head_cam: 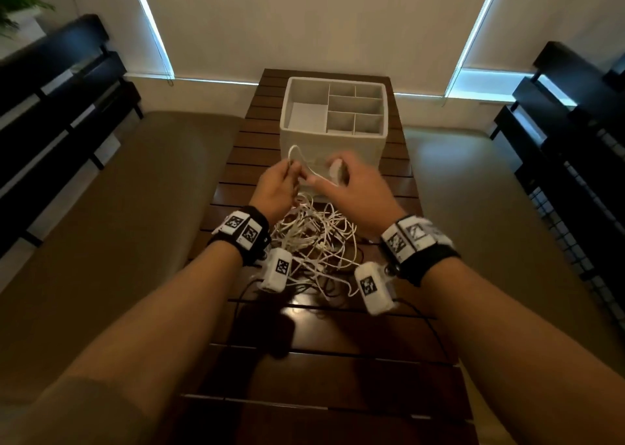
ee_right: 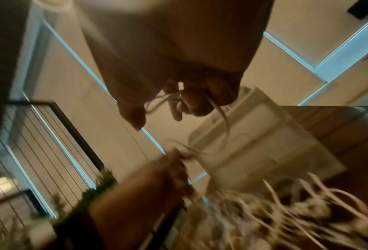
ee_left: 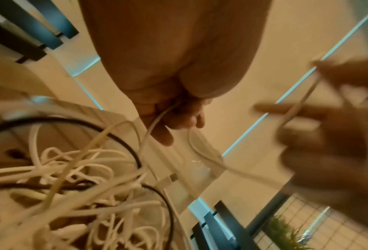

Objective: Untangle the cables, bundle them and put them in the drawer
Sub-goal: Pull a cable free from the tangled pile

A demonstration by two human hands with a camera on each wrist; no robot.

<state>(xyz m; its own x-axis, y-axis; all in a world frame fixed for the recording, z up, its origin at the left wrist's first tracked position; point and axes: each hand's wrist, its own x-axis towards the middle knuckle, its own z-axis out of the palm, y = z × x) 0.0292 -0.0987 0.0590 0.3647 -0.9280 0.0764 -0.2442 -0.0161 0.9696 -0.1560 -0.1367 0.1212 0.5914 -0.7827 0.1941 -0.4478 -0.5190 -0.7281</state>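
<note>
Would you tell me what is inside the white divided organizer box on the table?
The white divided organizer box shows only bare compartment floors and dividers; no cable is in it. The near wall hides the front strip of the nearest compartments.

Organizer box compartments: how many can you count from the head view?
6 in the organizer box: one large at left, two at back right, one wide in the middle, two at front right. None look hidden.

The table (head_cam: 324,353) is dark wood slats, shiny enough to show light. The cables (head_cam: 314,238) look like smooth white plastic, with thin black ones mixed in. The box (head_cam: 333,147) looks matt white, like cloth.
</note>
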